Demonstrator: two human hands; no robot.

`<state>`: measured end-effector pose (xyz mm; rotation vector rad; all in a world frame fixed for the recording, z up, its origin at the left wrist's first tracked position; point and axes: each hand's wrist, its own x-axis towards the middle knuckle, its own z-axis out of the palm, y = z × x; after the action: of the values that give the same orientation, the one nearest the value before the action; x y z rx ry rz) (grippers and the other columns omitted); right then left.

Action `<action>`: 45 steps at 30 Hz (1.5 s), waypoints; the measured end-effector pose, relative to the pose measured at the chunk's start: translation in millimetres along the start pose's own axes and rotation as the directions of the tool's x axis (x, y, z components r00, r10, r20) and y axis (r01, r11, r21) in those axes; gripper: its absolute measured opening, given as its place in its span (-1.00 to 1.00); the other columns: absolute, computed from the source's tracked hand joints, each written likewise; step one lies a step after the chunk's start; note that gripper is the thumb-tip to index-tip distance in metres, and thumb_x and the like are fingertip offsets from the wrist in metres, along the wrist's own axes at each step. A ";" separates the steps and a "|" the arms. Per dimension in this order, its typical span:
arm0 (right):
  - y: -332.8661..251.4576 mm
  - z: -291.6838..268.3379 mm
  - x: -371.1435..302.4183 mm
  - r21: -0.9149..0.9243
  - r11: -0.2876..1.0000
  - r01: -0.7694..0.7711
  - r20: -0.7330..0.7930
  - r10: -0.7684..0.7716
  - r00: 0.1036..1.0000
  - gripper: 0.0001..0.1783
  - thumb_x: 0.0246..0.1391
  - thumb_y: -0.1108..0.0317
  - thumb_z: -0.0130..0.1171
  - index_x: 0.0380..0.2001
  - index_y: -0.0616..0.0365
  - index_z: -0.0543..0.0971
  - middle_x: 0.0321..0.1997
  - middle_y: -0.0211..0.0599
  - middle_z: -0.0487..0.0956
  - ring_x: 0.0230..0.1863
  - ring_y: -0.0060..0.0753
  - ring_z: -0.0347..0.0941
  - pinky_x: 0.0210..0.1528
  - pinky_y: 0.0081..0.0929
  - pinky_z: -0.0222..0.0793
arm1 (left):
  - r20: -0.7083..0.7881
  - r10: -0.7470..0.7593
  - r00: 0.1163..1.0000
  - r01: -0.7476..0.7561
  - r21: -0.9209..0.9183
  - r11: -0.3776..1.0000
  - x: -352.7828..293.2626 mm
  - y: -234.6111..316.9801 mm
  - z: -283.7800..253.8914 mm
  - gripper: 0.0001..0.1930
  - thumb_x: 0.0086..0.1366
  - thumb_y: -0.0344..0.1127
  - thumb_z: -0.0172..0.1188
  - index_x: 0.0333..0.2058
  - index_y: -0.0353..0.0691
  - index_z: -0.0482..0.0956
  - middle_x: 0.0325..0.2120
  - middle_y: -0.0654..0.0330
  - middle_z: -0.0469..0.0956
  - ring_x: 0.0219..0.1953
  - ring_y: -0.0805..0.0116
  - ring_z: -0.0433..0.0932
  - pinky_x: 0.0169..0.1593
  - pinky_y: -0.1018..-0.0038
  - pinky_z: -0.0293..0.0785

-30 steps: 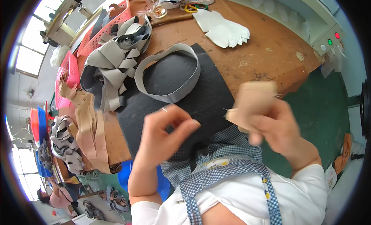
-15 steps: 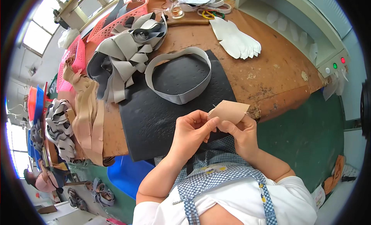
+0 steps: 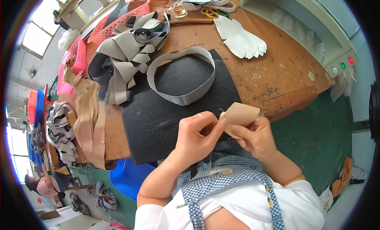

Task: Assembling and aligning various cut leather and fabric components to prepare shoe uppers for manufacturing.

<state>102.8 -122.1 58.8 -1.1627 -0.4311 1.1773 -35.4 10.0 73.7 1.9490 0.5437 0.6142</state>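
A short, folded piece of tan fabric (image 3: pixel 241 113) is held up just past the near right corner of the black mat. My right hand (image 3: pixel 259 140) pinches its lower right side between thumb and fingers. My left hand (image 3: pixel 198 135), with a ring on one finger, is closed at its left corner, thumb and forefinger pinching the edge. Thin loose threads stick out there, with a small dark tip beside them. Beyond my hands, a grey fabric band (image 3: pixel 184 98) joined into a loop stands on the black mat (image 3: pixel 158 129).
Left of the mat lie a heap of grey strips (image 3: pixel 122 52) and a stack of tan strips (image 3: pixel 89 127). Pink baskets (image 3: pixel 97 37) stand behind. White foot-shaped cutouts (image 3: pixel 240 38), a glass (image 3: pixel 179 8) and a cabinet (image 3: pixel 332 68) with lit buttons line the far side.
The tan piece and my right hand have shifted slightly right and tilted. My left hand has turned, its fingers more curled at the piece's left corner. The grey loop stays on the mat.
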 end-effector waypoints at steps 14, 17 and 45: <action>37.1 6.0 63.3 0.344 0.862 -0.372 0.320 0.265 0.910 -0.69 0.31 0.33 0.06 0.04 0.26 0.46 -0.13 -0.38 0.54 -0.19 -0.68 0.46 -0.22 -0.71 0.42 | -0.003 0.147 0.989 -0.142 0.228 0.963 43.0 7.3 -75.8 -0.81 0.07 -0.58 0.32 -0.28 -0.36 0.63 -0.45 0.17 0.58 -0.36 0.31 0.56 -0.19 0.48 0.47; 31.9 43.8 83.3 0.553 0.802 -0.227 0.206 0.132 0.970 -0.71 0.33 0.34 0.03 0.05 0.22 0.46 -0.14 -0.42 0.52 -0.26 -0.62 0.43 -0.19 -0.62 0.44 | 0.135 0.231 0.964 -0.254 0.193 0.948 21.2 21.5 -75.7 -0.74 -0.03 -0.67 0.35 -0.31 -0.33 0.66 -0.49 0.18 0.58 -0.43 0.36 0.56 -0.31 0.50 0.47; 79.5 10.3 73.1 0.569 0.754 -0.327 0.427 0.069 0.901 -0.56 0.27 0.33 0.12 0.13 0.33 0.37 0.14 -0.06 0.49 0.17 -0.17 0.47 0.28 -0.15 0.40 | -0.075 -0.324 0.943 0.278 -0.358 0.891 -23.1 -27.0 -35.7 -0.70 0.19 -0.47 0.34 -0.08 -0.35 0.64 -0.30 0.26 0.64 -0.26 0.56 0.54 -0.06 0.57 0.49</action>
<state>84.4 -58.3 -27.1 -0.3845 -0.1638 1.5940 -78.6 31.3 58.8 1.4637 0.7539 0.5962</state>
